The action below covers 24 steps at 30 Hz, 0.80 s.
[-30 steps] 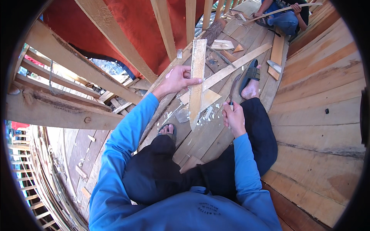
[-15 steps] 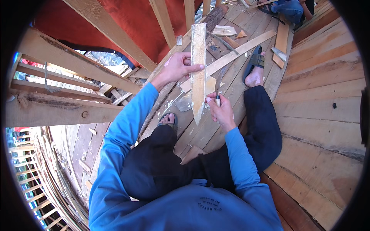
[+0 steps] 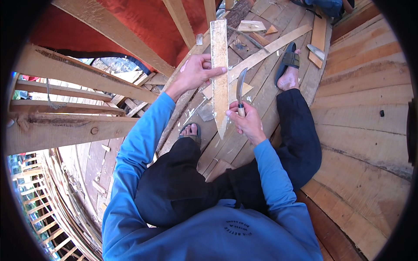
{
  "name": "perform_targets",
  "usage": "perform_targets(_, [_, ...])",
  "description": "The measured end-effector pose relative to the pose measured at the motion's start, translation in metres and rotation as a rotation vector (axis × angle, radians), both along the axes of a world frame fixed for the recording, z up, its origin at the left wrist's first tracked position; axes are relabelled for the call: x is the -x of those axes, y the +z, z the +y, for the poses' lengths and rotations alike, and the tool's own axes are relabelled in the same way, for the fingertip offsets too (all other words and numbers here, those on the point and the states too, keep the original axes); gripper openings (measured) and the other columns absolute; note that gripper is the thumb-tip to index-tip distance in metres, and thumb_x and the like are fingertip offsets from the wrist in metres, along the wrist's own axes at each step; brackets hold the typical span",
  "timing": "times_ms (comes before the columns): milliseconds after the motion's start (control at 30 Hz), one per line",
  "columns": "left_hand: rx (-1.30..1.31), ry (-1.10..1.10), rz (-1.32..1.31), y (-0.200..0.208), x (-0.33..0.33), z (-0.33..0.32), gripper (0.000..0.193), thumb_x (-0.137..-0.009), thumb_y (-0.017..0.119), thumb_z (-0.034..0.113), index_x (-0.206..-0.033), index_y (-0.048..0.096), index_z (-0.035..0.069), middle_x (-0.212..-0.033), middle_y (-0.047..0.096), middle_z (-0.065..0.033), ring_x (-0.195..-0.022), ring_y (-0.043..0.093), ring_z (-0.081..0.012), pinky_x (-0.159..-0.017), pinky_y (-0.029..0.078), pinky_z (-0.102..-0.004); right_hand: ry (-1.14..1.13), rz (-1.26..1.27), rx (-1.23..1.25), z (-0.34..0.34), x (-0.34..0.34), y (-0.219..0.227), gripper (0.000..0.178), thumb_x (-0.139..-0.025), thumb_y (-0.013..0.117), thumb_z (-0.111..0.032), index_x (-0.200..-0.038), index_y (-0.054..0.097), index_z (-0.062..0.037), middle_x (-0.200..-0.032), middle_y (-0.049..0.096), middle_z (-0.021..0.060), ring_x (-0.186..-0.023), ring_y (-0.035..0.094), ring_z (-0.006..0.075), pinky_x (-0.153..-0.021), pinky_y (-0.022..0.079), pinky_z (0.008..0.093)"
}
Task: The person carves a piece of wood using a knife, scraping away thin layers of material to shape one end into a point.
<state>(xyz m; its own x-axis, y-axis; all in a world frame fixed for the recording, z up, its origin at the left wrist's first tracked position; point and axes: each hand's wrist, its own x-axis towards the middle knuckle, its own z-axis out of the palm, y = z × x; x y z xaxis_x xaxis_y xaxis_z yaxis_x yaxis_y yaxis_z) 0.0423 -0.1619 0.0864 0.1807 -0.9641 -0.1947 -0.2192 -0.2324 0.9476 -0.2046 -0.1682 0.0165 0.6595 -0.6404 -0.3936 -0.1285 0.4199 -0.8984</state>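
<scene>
My left hand [image 3: 196,74] grips a narrow wooden board [image 3: 220,87] by its upper middle, thumb laid across its face. The board hangs upright before me, its lower end cut to a point aimed toward me. In my right hand [image 3: 249,122] is a curved knife [image 3: 241,89] with a short handle, its blade pointing up and away, just right of the board. The right thumb and fingers are closed round the handle close to the board's tapered end. Whether that thumb touches the board I cannot tell.
Beyond my hands, a long plank [image 3: 274,50] and offcuts [image 3: 251,26] lie on the plank floor [image 3: 261,93] among pale shavings. Wooden beams [image 3: 82,76] stand at left before a red cloth [image 3: 143,30]. A curved plank wall [image 3: 361,126] rises at right. Another person [image 3: 326,8] is partly visible at the far right.
The board has shifted slightly left and turned a little, with my left hand on it. The knife's blade has swung more upright and now shows more clearly beside the board.
</scene>
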Motion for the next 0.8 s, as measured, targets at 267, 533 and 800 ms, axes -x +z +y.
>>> perform_targets(267, [0.097,0.061,-0.023,0.005,-0.014,-0.004,0.031,-0.097,0.075,0.027,-0.114,0.071,0.001,-0.086,0.077,-0.0032,-0.072,0.065,-0.0044,-0.066,0.056,-0.0238,0.007,0.084,0.099,-0.001,0.002,-0.015,0.024,-0.09,0.079,-0.017,-0.103,0.065,-0.0029,-0.075,0.064,0.0006,-0.045,0.051,0.0062,-0.037,0.039,0.0255])
perform_targets(533, [0.088,0.066,-0.055,0.036,-0.024,0.003,0.036,-0.094,0.078,0.029,-0.115,0.072,0.001,-0.09,0.077,-0.0051,-0.079,0.071,-0.0101,-0.07,0.06,-0.0271,-0.013,0.147,0.175,-0.003,-0.002,-0.026,0.023,-0.088,0.08,-0.018,-0.102,0.068,-0.0038,-0.078,0.067,0.0015,-0.049,0.055,0.0075,-0.044,0.044,0.0283])
perform_targets(800, [0.11,0.275,0.015,0.022,-0.043,0.039,0.028,-0.094,0.077,0.016,-0.109,0.072,-0.007,-0.099,0.076,-0.0143,-0.085,0.075,-0.0194,-0.077,0.066,-0.0328,-0.434,0.253,0.55,-0.021,-0.005,-0.074,0.02,-0.091,0.075,-0.018,-0.107,0.07,-0.0061,-0.088,0.069,0.0029,-0.051,0.055,0.008,-0.05,0.045,0.028])
